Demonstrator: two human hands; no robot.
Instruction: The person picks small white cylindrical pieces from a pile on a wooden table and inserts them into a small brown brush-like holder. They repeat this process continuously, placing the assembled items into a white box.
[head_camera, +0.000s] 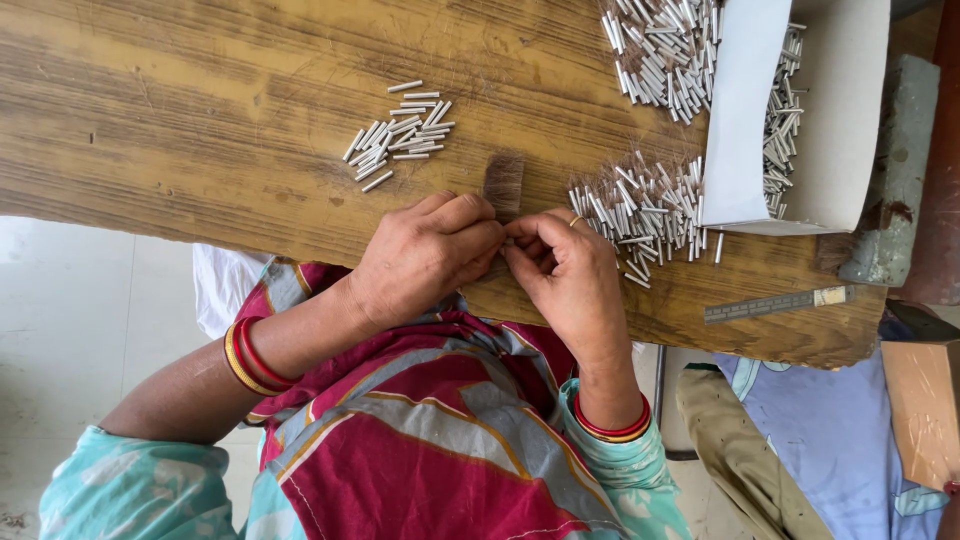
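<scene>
Counts, head view:
- Hands: 2, left hand (425, 255) and right hand (570, 275).
- Ring (576, 221): 1, on the right hand.
- Bangle stacks: 2, one per wrist; left stack (252, 360) red and gold, right stack (612, 430) red.
- Metal tubes: 3 piles on the table (180, 120). Small pile (400, 135) holds roughly 30. Middle pile (640, 210) and top pile (665, 50) are too dense to count, well over 50 each.
- More tubes inside the box, uncountable.
- White box (830, 120): 1.
- Bristle tuft (504, 183): 1.
- Steel ruler (775, 303): 1.
- Grey block (895, 170): 1.
</scene>
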